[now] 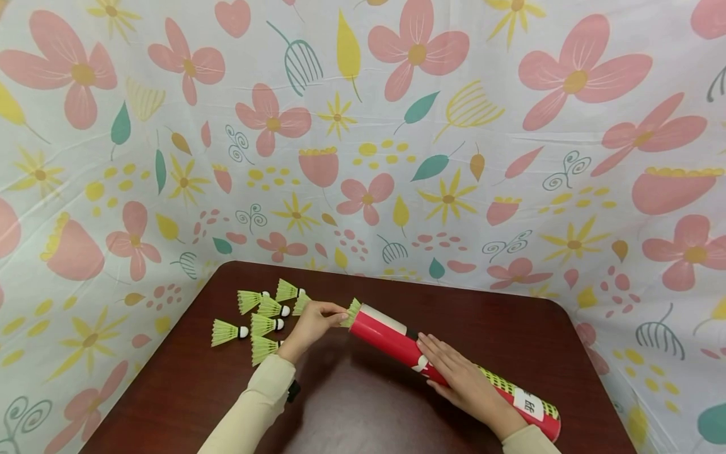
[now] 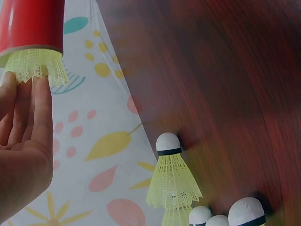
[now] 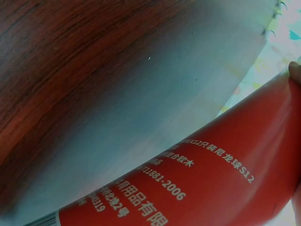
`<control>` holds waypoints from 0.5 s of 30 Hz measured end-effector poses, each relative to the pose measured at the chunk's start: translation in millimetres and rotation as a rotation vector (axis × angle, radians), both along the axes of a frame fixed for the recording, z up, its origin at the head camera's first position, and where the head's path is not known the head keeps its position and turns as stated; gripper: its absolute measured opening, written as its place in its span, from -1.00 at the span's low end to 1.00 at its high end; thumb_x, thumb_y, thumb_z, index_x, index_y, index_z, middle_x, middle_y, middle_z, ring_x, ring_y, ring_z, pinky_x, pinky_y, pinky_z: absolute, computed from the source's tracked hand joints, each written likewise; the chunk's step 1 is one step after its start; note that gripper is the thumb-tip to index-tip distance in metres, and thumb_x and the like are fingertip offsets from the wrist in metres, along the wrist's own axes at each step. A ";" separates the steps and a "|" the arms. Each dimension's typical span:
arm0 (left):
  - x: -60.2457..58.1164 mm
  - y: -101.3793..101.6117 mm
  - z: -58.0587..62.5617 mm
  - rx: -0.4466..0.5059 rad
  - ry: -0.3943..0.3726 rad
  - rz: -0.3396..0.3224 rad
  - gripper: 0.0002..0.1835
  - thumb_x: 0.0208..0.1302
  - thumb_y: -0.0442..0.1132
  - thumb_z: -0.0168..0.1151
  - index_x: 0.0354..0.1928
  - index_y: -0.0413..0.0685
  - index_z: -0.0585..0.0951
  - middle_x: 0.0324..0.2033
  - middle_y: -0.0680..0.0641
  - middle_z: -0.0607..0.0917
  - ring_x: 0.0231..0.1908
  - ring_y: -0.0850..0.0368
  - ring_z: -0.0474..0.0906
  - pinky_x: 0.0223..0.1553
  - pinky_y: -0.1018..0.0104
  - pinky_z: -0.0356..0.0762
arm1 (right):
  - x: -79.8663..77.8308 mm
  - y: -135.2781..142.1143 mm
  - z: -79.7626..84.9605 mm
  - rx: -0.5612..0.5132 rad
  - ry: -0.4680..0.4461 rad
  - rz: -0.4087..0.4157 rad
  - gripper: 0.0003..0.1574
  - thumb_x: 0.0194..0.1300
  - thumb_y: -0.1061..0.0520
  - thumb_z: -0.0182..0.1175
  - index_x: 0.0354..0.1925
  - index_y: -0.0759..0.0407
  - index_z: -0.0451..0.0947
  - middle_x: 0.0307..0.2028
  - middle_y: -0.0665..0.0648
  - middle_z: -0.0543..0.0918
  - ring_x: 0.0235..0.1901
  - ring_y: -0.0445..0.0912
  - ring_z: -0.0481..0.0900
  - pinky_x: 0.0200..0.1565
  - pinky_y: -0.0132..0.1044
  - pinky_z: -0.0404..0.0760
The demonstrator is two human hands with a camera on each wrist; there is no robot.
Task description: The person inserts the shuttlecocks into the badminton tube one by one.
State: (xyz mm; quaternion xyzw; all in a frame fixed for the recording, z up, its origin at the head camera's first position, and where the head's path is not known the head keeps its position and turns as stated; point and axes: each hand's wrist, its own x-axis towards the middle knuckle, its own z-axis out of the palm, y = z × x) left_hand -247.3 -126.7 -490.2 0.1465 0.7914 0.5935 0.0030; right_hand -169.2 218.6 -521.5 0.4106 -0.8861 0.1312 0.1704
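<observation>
Currently I count six loose shuttlecocks (image 1: 258,315); left hand (image 1: 311,326) pinches a seventh (image 1: 351,312) in the one tube (image 1: 391,340); right hand (image 1: 462,378) rests flat on it.

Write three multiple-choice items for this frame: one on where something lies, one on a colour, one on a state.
1. Where do the loose shuttlecocks lie on the table?
A. Beside the left hand
B. Under the right hand
C. On top of the tube

2. What colour are the shuttlecock skirts?
A. White
B. Yellow-green
C. Blue

3. How does the shuttlecock at the mouth of the red tube sit?
A. Fully outside, lying on the table
B. Skirt sticking out of the tube, left fingers on it
C. Held in the right hand

Answers:
1. A, since the head view shows the cluster at the table's far left, next to the left hand.
2. B, as both the head and left wrist views show yellow-green skirts with white tips.
3. B, because the left wrist view shows the skirt poking from the tube with fingertips on its edge, while the right hand rests on the tube.
</observation>
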 end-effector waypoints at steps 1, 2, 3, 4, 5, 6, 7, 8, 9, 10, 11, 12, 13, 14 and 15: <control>0.2 0.7 0.2 0.002 0.002 -0.001 -0.88 0.19 -0.32 0.35 -0.27 -0.23 0.75 -0.33 -0.17 0.74 -0.38 0.07 0.69 -0.23 -0.05 0.63 | 0.0 -0.1 0.3 0.002 0.002 -0.002 -0.07 0.37 -0.30 0.00 0.47 0.18 0.09 0.44 0.15 0.17 0.41 0.01 0.13 0.37 -0.46 -0.18; 0.4 1.3 0.3 0.001 0.002 -0.001 -0.88 0.18 -0.32 0.35 -0.27 -0.23 0.75 -0.33 -0.17 0.74 -0.39 0.07 0.69 -0.23 -0.05 0.63 | -0.3 -0.1 0.2 -0.006 0.013 0.005 -0.08 0.39 -0.35 -0.14 0.46 0.19 0.11 0.44 0.16 0.18 0.40 0.02 0.15 0.38 -0.46 -0.17; 0.4 2.2 0.4 0.000 -0.001 0.000 -0.88 0.18 -0.33 0.35 -0.27 -0.22 0.75 -0.33 -0.16 0.74 -0.39 0.09 0.69 -0.24 -0.03 0.64 | -0.4 -0.2 0.1 -0.011 0.023 0.007 -0.07 0.39 -0.38 -0.25 0.46 0.19 0.12 0.43 0.16 0.19 0.40 0.03 0.16 0.38 -0.46 -0.16; 0.4 2.9 0.3 0.001 -0.006 -0.003 -0.88 0.18 -0.33 0.35 -0.27 -0.23 0.75 -0.33 -0.16 0.74 -0.40 0.10 0.69 -0.24 0.00 0.64 | -0.4 -0.4 0.2 -0.016 0.024 0.007 -0.06 0.39 -0.38 -0.27 0.45 0.19 0.13 0.43 0.16 0.19 0.39 0.03 0.17 0.37 -0.46 -0.16; 0.2 3.6 -0.1 0.000 -0.006 -0.006 -0.88 0.18 -0.33 0.35 -0.27 -0.23 0.75 -0.34 -0.16 0.74 -0.40 0.10 0.69 -0.26 0.05 0.65 | -0.4 -0.7 0.0 -0.023 0.024 0.011 -0.06 0.39 -0.39 -0.29 0.45 0.20 0.13 0.43 0.16 0.20 0.39 0.04 0.18 0.37 -0.45 -0.15; 0.1 4.3 -0.6 0.004 -0.010 -0.011 -0.87 0.18 -0.34 0.35 -0.26 -0.25 0.75 -0.34 -0.17 0.74 -0.41 0.09 0.70 -0.28 0.10 0.66 | -0.3 -1.0 0.0 -0.023 0.023 0.008 -0.05 0.38 -0.40 -0.31 0.45 0.19 0.13 0.43 0.15 0.20 0.39 0.03 0.19 0.37 -0.45 -0.14; -0.1 5.0 -1.1 0.006 -0.010 -0.016 -0.87 0.18 -0.34 0.34 -0.26 -0.27 0.75 -0.34 -0.19 0.74 -0.41 0.08 0.70 -0.30 0.16 0.67 | 0.0 -1.3 0.2 -0.021 0.015 0.003 -0.05 0.38 -0.40 -0.33 0.46 0.17 0.13 0.44 0.13 0.19 0.39 0.02 0.18 0.37 -0.46 -0.14; -0.5 5.6 -1.7 0.012 -0.016 -0.023 -0.86 0.17 -0.35 0.35 -0.26 -0.28 0.75 -0.34 -0.20 0.74 -0.41 0.06 0.70 -0.31 0.20 0.67 | 0.0 -1.6 0.1 -0.022 0.014 0.004 -0.05 0.37 -0.40 -0.32 0.46 0.17 0.13 0.44 0.13 0.19 0.39 0.02 0.19 0.37 -0.45 -0.13; -0.8 6.2 -2.4 0.018 -0.020 -0.029 -0.86 0.17 -0.36 0.34 -0.26 -0.30 0.74 -0.35 -0.21 0.74 -0.41 0.04 0.71 -0.33 0.24 0.66 | 0.3 -2.0 0.2 -0.016 0.005 -0.001 -0.04 0.37 -0.41 -0.33 0.46 0.16 0.11 0.44 0.12 0.17 0.39 0.01 0.17 0.37 -0.46 -0.14; -0.9 6.7 -2.6 0.027 -0.020 -0.037 -0.85 0.17 -0.37 0.34 -0.25 -0.32 0.74 -0.36 -0.23 0.74 -0.41 0.01 0.71 -0.34 0.25 0.66 | 0.5 -2.2 0.2 -0.012 -0.001 -0.004 -0.04 0.36 -0.41 -0.33 0.47 0.16 0.10 0.45 0.11 0.16 0.39 0.01 0.17 0.37 -0.47 -0.16; -1.2 7.2 -3.0 0.035 -0.021 -0.042 -0.85 0.18 -0.38 0.34 -0.25 -0.34 0.73 -0.36 -0.24 0.73 -0.41 -0.01 0.71 -0.35 0.26 0.66 | 0.6 -2.6 0.1 -0.011 -0.002 -0.003 -0.04 0.36 -0.41 -0.32 0.47 0.16 0.10 0.45 0.11 0.16 0.39 0.01 0.17 0.37 -0.47 -0.16; -1.5 7.4 -3.3 0.039 -0.024 -0.046 -0.85 0.18 -0.38 0.33 -0.25 -0.35 0.73 -0.37 -0.25 0.73 -0.41 -0.02 0.71 -0.35 0.27 0.66 | 0.8 -2.7 0.2 -0.006 -0.004 -0.006 -0.04 0.36 -0.41 -0.32 0.47 0.15 0.09 0.45 0.11 0.15 0.40 0.01 0.16 0.36 -0.48 -0.18; -1.8 7.6 -3.4 0.037 -0.026 -0.048 -0.85 0.18 -0.39 0.33 -0.25 -0.36 0.73 -0.38 -0.25 0.73 -0.42 -0.01 0.70 -0.36 0.27 0.66 | 0.8 -2.8 0.2 -0.005 -0.007 -0.003 -0.04 0.36 -0.40 -0.30 0.48 0.16 0.08 0.45 0.12 0.15 0.40 0.02 0.16 0.36 -0.48 -0.19; -1.9 7.9 -3.1 0.036 -0.028 -0.051 -0.85 0.18 -0.39 0.33 -0.25 -0.37 0.73 -0.39 -0.25 0.73 -0.42 0.00 0.70 -0.36 0.27 0.66 | 0.8 -3.0 0.1 -0.004 -0.003 -0.002 -0.04 0.36 -0.40 -0.30 0.48 0.16 0.08 0.45 0.12 0.15 0.39 0.02 0.16 0.37 -0.48 -0.19; -2.0 8.0 -2.8 0.032 -0.034 -0.051 -0.85 0.19 -0.39 0.33 -0.25 -0.37 0.73 -0.39 -0.24 0.73 -0.43 0.03 0.69 -0.36 0.27 0.65 | 0.7 -3.1 0.1 -0.005 -0.003 0.000 -0.04 0.37 -0.39 -0.30 0.48 0.16 0.07 0.45 0.12 0.15 0.40 0.02 0.16 0.37 -0.49 -0.19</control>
